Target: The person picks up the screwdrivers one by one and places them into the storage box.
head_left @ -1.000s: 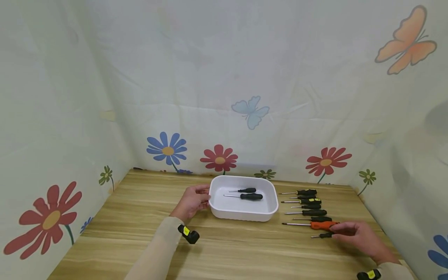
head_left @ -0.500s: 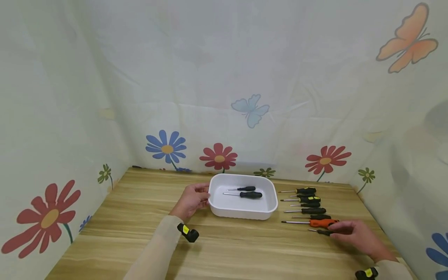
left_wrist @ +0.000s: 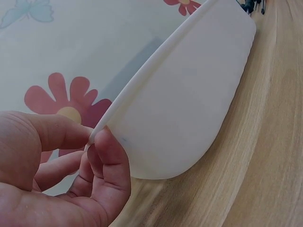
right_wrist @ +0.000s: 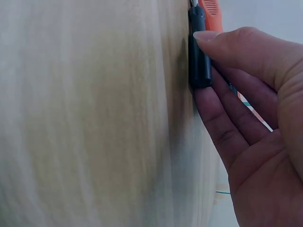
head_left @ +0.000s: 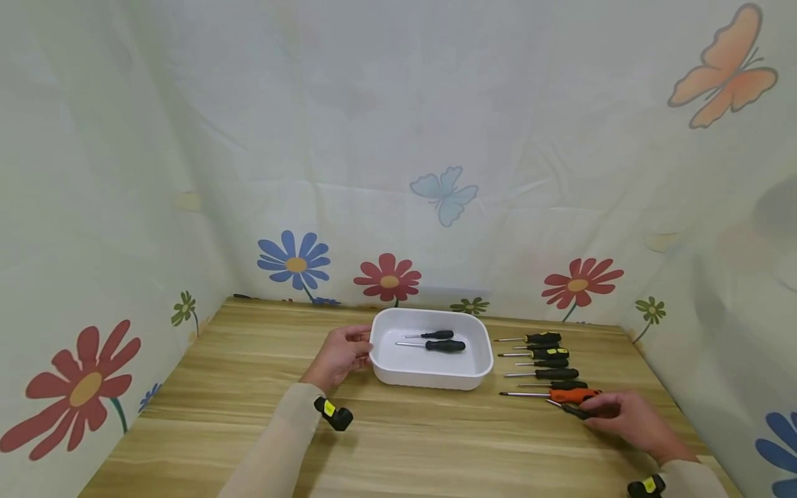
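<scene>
A white rectangular tray (head_left: pixel 429 377) sits mid-table with two black-handled screwdrivers (head_left: pixel 445 345) lying in it. My left hand (head_left: pixel 339 356) pinches the tray's left rim (left_wrist: pixel 142 90) between thumb and fingers. Right of the tray lies a row of several screwdrivers (head_left: pixel 548 363), one with an orange handle (head_left: pixel 574 395). My right hand (head_left: pixel 629 418) pinches a small black-handled screwdriver (head_left: pixel 575 411) at the near end of that row; in the right wrist view the thumb and fingers close on its black handle (right_wrist: pixel 200 56), beside the orange handle (right_wrist: pixel 210 14).
The wooden table (head_left: pixel 249 387) is walled on three sides by a floral cloth backdrop (head_left: pixel 398 173). Bare wood stretches left of the tray and along the near edge.
My right hand has closed on the small black screwdriver and tilted its tip up toward the orange one. The left hand has stayed on the tray rim.
</scene>
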{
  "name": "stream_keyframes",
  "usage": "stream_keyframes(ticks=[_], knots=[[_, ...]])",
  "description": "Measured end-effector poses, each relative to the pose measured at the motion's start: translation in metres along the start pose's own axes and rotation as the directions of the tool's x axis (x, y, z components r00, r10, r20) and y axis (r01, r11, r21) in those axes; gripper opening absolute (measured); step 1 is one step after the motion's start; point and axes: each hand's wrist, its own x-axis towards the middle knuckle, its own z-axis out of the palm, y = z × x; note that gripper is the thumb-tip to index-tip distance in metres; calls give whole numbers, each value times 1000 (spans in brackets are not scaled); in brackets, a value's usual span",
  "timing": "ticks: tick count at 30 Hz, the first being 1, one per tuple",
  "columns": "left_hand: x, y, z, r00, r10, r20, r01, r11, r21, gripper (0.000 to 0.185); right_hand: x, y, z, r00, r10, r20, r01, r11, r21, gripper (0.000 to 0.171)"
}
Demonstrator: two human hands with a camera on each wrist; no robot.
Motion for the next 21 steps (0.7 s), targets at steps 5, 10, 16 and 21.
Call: stream_keyframes(ticks=[5, 10, 16, 21], knots=[[1, 0, 0, 1000, 2, 3, -2, 1000, -12, 45, 0, 1, 1, 999, -39, 3, 39, 999, 5, 25], [0, 0, 0, 1000, -5, -2, 5, 1000, -10, 45, 0, 2, 3, 998, -70, 11, 70, 998, -1, 25], [0, -1, 1, 1000, 12, 10, -12, 1000, -22, 45, 4, 4, 4, 998, -59, -1, 59, 997, -55, 21], [1, -2, 0, 1000, 18, 17, -17, 1000, -20, 46, 5, 1, 6, 1000, -23, -18, 21, 995, -95, 19]])
